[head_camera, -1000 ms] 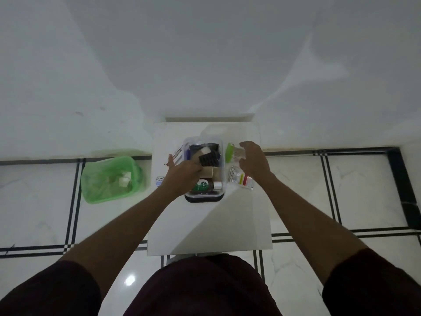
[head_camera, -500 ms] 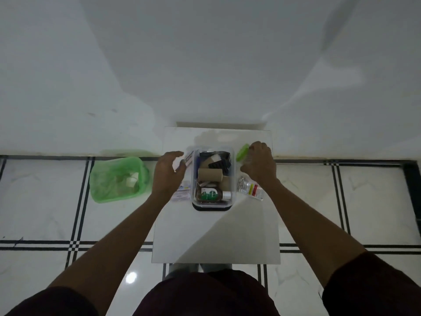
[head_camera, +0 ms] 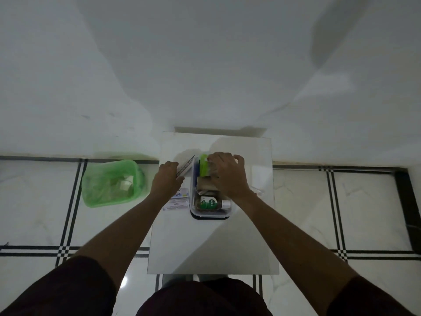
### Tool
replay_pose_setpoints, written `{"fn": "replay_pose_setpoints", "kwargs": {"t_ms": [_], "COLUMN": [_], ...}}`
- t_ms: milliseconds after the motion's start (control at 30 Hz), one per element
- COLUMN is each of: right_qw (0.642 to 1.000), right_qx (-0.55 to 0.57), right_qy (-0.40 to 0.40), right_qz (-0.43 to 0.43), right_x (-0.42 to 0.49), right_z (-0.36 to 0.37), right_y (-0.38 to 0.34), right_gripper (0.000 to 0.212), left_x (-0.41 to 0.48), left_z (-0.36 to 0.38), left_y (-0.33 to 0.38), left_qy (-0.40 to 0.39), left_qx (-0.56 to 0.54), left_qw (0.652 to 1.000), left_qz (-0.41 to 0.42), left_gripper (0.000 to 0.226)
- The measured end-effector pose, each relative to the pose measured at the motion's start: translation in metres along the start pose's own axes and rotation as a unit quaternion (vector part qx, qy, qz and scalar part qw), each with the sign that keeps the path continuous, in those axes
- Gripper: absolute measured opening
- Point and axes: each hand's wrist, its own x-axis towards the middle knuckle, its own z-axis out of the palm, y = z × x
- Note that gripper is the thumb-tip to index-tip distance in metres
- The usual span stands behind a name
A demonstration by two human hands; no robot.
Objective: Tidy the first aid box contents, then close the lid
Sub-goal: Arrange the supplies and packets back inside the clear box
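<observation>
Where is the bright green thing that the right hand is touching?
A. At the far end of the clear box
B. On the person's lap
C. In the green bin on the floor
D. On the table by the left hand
A: the right hand presses the green thing into the far end of the box, above the brown bottle.

Operator wears a dark maroon short-sleeved garment; sleeves end above the elbows at 7 and 5 o'clock. Forearms are bare. The left hand point(head_camera: 165, 180) and right hand point(head_camera: 227, 175) carry no gloves.
</observation>
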Motion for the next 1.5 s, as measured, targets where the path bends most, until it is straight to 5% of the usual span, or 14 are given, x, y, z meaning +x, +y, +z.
{"fn": "replay_pose_setpoints", "kwargs": {"t_ms": [200,467,700,933,1267,1500], "right_qw": [0.997,0.998,0.979,0.956,0.978,0.991], "right_qx": [-0.066,-0.014,0.128,0.227,0.169,0.075], "right_qy": [-0.032,0.028,0.107,0.097,0.027,-0.016], "right_qz": [0.011,0.061,0.117,0.156,0.118,0.109], "right_x": [-0.011,-0.02,-0.035,-0.074,-0.105,-0.096], "right_z": [0.011,-0.001,-0.024,-0.026,-0.017,-0.007], "right_y": [0.003,0.0,0.015,0.016,0.011,0.002], "right_gripper": [0.047,0.032,0.033,0.029,0.023,0.02], "left_x": [0.005,-0.001,-0.039,-0.07,-0.09,-0.084], "left_z": [0.01,-0.007,-0.047,-0.037,-0.014,-0.017], "left_y": [0.002,0.0,0.018,0.054,0.076,0.078], "left_qy": [-0.039,0.051,0.142,0.048,-0.064,-0.019], "left_qx": [0.047,-0.053,-0.076,0.049,0.207,0.268], "left_qw": [0.998,0.997,0.975,0.963,0.965,0.952], "left_qz": [-0.012,-0.022,0.155,0.259,0.151,0.15], "left_gripper": [0.029,0.012,0.029,0.037,0.039,0.035]}}
